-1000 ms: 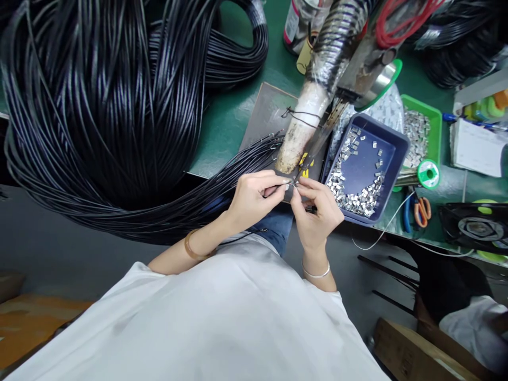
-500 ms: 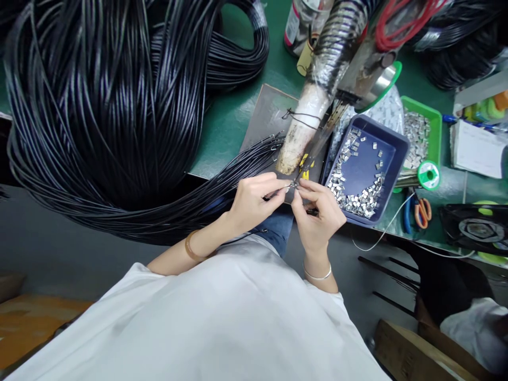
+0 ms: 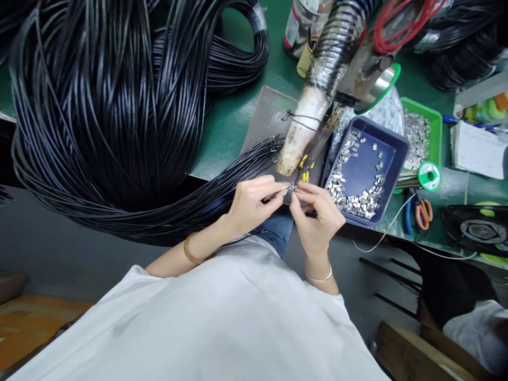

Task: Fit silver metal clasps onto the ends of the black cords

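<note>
Thumb and forefinger of my left hand (image 3: 254, 203) are pinched on the end of a thin black cable, mostly hidden by the fingers. Facing it, my right hand (image 3: 317, 211) pinches a small metal connector (image 3: 292, 187), whose fine shape is too small to make out. The two fingertips almost meet, just below the tip of a soldering iron (image 3: 313, 153) and the stained mouth of a white-wrapped hose (image 3: 291, 151). A bundle of black cables (image 3: 222, 182) with bared ends lies on the grey board (image 3: 264, 108), left of the hose.
Right of my hands stands a blue tray (image 3: 391, 145) of small metal parts, with a green tray (image 3: 436, 124) behind it. Pliers (image 3: 423, 211), a solder spool (image 3: 429, 175) and a fan (image 3: 480, 230) lie further right. Big cable coils (image 3: 107, 106) fill the left.
Both hands stay pinched at the same spot, with only slight shifts of the fingers. The small metal connector shows a little more between the fingertips.
</note>
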Demonstrator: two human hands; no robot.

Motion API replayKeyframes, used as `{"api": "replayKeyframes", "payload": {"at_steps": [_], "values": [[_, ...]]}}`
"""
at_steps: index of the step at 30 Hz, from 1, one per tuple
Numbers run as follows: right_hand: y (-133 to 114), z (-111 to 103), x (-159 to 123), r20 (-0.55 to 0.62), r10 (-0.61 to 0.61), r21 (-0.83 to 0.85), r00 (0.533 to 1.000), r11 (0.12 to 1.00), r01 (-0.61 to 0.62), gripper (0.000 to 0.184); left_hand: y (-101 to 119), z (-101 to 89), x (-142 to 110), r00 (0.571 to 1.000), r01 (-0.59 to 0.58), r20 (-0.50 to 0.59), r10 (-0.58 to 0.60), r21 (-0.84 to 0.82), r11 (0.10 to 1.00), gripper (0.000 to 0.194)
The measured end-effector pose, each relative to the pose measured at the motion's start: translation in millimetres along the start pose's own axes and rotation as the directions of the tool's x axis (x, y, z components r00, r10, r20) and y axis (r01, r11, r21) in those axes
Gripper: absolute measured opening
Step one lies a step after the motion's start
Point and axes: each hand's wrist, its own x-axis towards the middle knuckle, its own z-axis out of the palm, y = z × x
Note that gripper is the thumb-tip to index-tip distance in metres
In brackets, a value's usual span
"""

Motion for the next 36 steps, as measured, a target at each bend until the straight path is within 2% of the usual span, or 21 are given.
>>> {"api": "replayKeyframes", "payload": {"at_steps": [6, 10, 12, 15, 17, 19, 21, 23, 25, 27, 29, 30, 31, 33, 35, 36], "values": [[0, -2, -1, -0.019, 0.011, -0.011, 1.0, 1.0, -0.011, 0.008, 2, 1.5, 0, 1.0, 0.015, 0.01, -0.015, 0.013, 1.0, 0.02], [2, -1, -4, -0.036, -0.044, -0.037, 0.998, 0.998, 0.043, 0.012, 4, 2.5, -1, 0.998, 0.062, 0.035, -0.061, -0.035, 0.997, 0.019], [4, 0, -6, -0.039, -0.06, -0.046, 0.997, 0.997, 0.058, 0.012, 4, 3.3, -3, 0.984, 0.174, 0.059, -0.167, -0.146, 0.974, 0.016], [8, -3, -12, -0.02, 0.024, -0.008, 1.0, 1.0, -0.024, 0.008, 2, 4.4, -6, 0.913, 0.407, 0.181, -0.366, -0.341, 0.848, 0.014], [8, -7, -16, -0.035, 0.071, 0.002, 0.997, 0.997, -0.071, 0.008, 1, 4.9, -8, 0.883, 0.468, 0.218, -0.415, -0.366, 0.804, 0.014], [6, -10, -18, -0.041, 0.036, -0.068, 0.999, 0.997, -0.038, 0.009, 2, 5.1, -9, 0.898, 0.439, 0.183, -0.4, -0.329, 0.836, 0.014], [3, -12, -19, 0.034, -0.035, -0.172, 0.999, 0.984, 0.041, 0.009, 4, 5.0, -11, 0.929, 0.371, 0.13, -0.348, -0.273, 0.888, 0.012], [0, -10, -19, 0.122, -0.046, -0.206, 0.991, 0.976, 0.071, 0.007, 7, 4.7, -11, 0.956, 0.293, 0.09, -0.28, -0.223, 0.93, 0.011], [-2, -8, -17, 0.157, 0.063, -0.125, 0.986, 0.991, -0.044, 0.009, 10, 4.4, -12, 0.971, 0.237, 0.064, -0.228, -0.201, 0.95, 0.011], [-1, -6, -16, 0.204, 0.235, 0.052, 0.95, 0.967, -0.25, 0.015, 12, 4.3, -14, 0.968, 0.249, 0.069, -0.24, -0.266, 0.931, 0.011], [2, -6, -14, 0.295, 0.341, 0.227, 0.892, 0.882, -0.413, 0.02, 12, 4.7, -15, 0.942, 0.335, 0.121, -0.313, -0.416, 0.846, 0.011], [3, -6, -13, 0.315, 0.363, 0.282, 0.877, 0.847, -0.451, 0.022, 12, 4.9, -16, 0.923, 0.382, 0.157, -0.351, -0.493, 0.782, 0.011], [4, -7, -12, 0.296, 0.373, 0.315, 0.879, 0.831, -0.459, 0.022, 11, 5.3, -16, 0.904, 0.422, 0.193, -0.383, -0.555, 0.717, 0.012], [4, -8, -12, 0.138, 0.373, 0.342, 0.917, 0.851, -0.398, 0.016, 9, 6.4, -16, 0.873, 0.475, 0.239, -0.425, -0.614, 0.63, 0.015], [4, -8, -13, -0.074, 0.328, 0.341, 0.942, 0.896, -0.285, 0.012, 6, 8.1, -15, 0.855, 0.501, 0.246, -0.457, -0.623, 0.6, 0.018], [3, -8, -14, -0.15, 0.296, 0.333, 0.943, 0.914, -0.234, 0.015, 5, 9.1, -15, 0.848, 0.507, 0.239, -0.472, -0.624, 0.595, 0.018]]}}
